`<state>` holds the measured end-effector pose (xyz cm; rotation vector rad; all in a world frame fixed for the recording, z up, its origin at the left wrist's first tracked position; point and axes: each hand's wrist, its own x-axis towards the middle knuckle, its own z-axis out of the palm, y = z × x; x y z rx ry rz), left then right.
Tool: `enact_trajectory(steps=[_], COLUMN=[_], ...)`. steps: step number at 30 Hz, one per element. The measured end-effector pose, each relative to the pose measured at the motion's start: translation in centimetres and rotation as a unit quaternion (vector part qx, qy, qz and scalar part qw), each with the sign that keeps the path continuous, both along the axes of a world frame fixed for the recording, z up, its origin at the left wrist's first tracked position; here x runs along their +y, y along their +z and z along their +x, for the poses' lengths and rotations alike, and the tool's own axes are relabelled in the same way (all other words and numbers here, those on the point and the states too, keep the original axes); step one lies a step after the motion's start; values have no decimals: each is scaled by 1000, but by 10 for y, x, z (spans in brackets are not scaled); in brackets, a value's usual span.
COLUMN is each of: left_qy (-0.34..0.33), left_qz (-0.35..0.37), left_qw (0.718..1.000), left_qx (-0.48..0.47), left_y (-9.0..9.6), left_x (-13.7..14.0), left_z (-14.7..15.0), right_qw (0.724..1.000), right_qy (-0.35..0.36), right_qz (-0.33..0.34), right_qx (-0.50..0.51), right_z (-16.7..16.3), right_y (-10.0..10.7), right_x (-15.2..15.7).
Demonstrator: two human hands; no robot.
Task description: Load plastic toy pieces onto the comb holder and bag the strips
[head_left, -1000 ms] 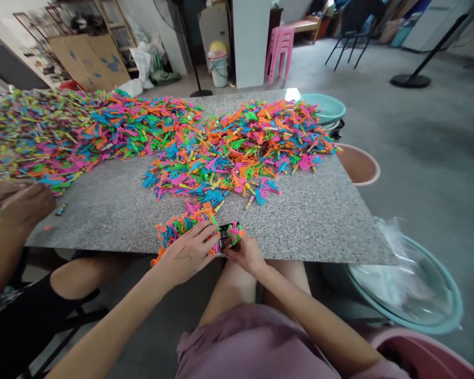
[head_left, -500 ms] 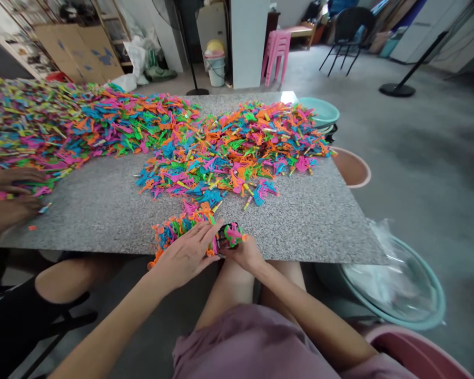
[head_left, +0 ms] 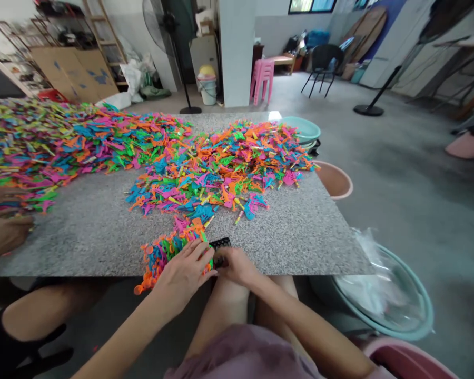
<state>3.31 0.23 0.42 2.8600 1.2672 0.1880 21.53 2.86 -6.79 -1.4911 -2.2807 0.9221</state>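
A packed row of small bright plastic toys (head_left: 161, 252) with round orange cup ends stands at the table's near edge, in a black openwork holder (head_left: 221, 243) whose right end shows bare. My left hand (head_left: 185, 266) lies over the row, its fingers wrapped round the toys at the right end. Beside it, my right hand (head_left: 237, 266) is closed, fingers curled down at the holder's bare end. Whatever sits in those fingers is hidden. Just beyond the row, a large heap of loose toys (head_left: 229, 163) in pink, orange, blue and green spreads over the table.
The speckled grey table (head_left: 292, 231) has another long heap (head_left: 75, 137) on its left. A co-worker's hands (head_left: 6, 231) are over that heap's near edge. Right of the table stand a brown basin (head_left: 334, 179), a teal tub (head_left: 424, 316) with clear plastic bags and a pink tub (head_left: 403, 358).
The pink and green toys at the holder's right end are gone from there, and its black grid shows. My right hand has moved in against my left. The view has tilted up.
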Motion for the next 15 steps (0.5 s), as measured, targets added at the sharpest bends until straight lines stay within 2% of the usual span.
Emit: enact_trajectory(steps=[2, 4, 5, 6, 9, 12, 15], left_qy=[-19, -39, -43, -45, -47, -59, -62], left_qz=[27, 41, 44, 43, 40, 42, 42], left_qw=[999, 998, 998, 998, 998, 997, 997], left_qx=[9, 18, 20, 20, 15, 19, 21], left_y=[-4, -7, -8, -9, -9, -5, -1], left_x=[0, 2, 2, 3, 4, 3, 2], left_z=[0, -2, -3, -4, -8, -11, -10], right_qw=[994, 973, 966, 965, 974, 978, 976], right_qy=[-94, -203, -223, -218, -131, -59, -34], right_qz=[46, 101, 108, 103, 62, 65, 107], right_qx=[-5, -48, -76, -106, -173, -190, -188], right_z=[19, 32, 36, 38, 42, 58, 83], right_y=[5, 12, 15, 17, 18, 11, 4], right_x=[32, 70, 89, 105, 131, 125, 101])
